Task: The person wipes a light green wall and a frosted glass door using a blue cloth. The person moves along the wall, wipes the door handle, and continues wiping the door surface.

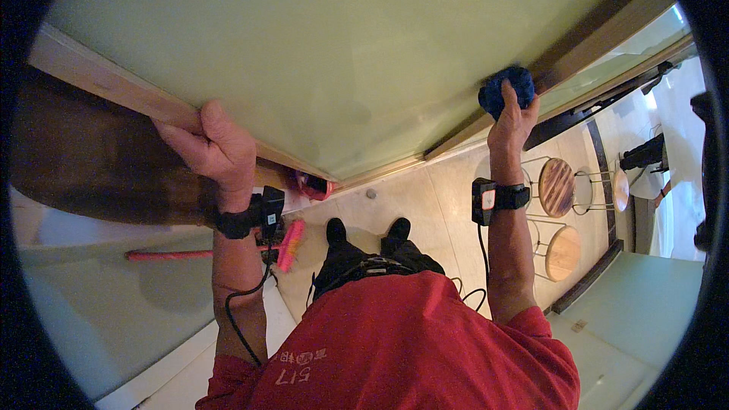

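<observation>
Before me stands a large pale green panel point(319, 57), which looks like glass, edged by a wooden frame. My left hand point(219, 151) grips the frame's left wooden edge point(114, 80), with its thumb on the panel side and its fingers wrapped behind. In my right hand point(512, 117) is a bunched blue cloth point(507, 90), pressed to the right side of the panel beside the right wooden rail point(598, 40). Part of the cloth is blurred. Both wrists wear black bands with small cabled devices.
A pink-handled broom point(171, 254) with pink bristles is to my left. Stools with round wooden seats point(557, 188) stand on the tiled floor point(438, 199) at right. Another person's hand point(659, 199) shows at far right. A small round floor fitting point(371, 193) lies near my feet.
</observation>
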{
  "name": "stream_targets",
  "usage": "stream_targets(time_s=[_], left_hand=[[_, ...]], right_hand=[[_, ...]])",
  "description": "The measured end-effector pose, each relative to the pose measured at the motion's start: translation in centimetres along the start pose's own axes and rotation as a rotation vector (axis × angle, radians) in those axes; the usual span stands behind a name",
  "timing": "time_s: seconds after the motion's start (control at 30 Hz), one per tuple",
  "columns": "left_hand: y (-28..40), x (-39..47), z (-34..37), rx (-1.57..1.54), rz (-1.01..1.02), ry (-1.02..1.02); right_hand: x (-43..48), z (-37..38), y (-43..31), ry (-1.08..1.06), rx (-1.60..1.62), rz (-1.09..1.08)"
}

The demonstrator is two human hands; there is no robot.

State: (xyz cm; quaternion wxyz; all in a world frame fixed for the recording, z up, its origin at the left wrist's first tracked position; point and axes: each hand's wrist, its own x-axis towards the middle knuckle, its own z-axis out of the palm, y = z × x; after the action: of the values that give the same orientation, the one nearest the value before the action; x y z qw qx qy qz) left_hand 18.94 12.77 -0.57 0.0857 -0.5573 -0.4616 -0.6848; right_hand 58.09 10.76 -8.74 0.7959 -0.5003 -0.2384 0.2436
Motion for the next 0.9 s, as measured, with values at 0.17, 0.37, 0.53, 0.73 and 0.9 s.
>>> stream_targets(time_s=[0.17, 0.37, 0.53, 0.73, 0.9], left_hand=[[0.6, -0.3, -0.1, 0.015, -0.070, 0.030], [1.1, -0.3, -0.2, 0.085, -0.118, 0.050], [1.4, -0.1, 0.1, 0.275, -0.122, 0.039], [2.3, -0.1, 0.7, 0.227, -0.172, 0.037], [2.2, -0.4, 0.6, 0.118, -0.216, 0.077]], right_hand=[[0.2, -0.1, 0.3, -0.035, 0.008, -0.007], [-0.3, -0.1, 0.2, -0.073, -0.002, 0.032], [-1.9, 1.5, -0.7, -0.103, -0.078, -0.014], [-4.7, 4.1, -1.1, -0.208, -0.170, -0.129], [-6.4, 4.7, -0.9, -0.289, -0.222, -0.180]])
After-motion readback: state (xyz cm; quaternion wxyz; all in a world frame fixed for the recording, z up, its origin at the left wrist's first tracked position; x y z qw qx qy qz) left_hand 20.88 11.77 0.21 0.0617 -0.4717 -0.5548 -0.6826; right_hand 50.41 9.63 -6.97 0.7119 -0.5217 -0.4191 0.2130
